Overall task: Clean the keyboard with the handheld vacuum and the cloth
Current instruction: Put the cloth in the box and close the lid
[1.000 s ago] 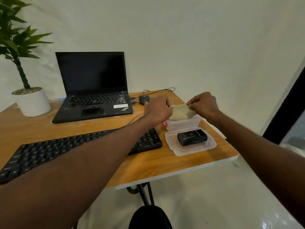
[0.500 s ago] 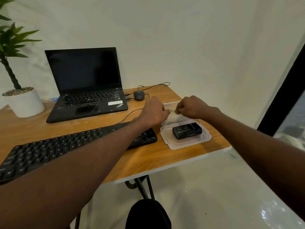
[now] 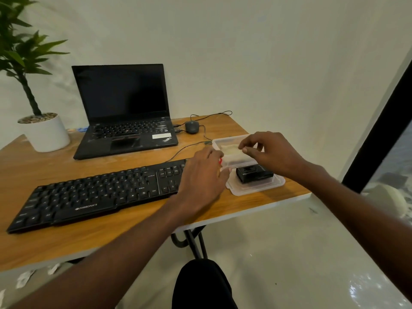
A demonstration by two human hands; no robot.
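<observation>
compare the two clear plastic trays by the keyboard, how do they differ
The far clear plastic tray holds a pale folded cloth; the near clear plastic tray holds a small black boxy device. Both hands are at the far tray, none at the near one. The far tray looks deeper. Both are rectangular, on the wooden table.

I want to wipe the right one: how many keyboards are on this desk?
2. The separate black keyboard lies along the desk's near edge, its right end under the left hand. The other is built into the open laptop behind it. None seems hidden.
</observation>
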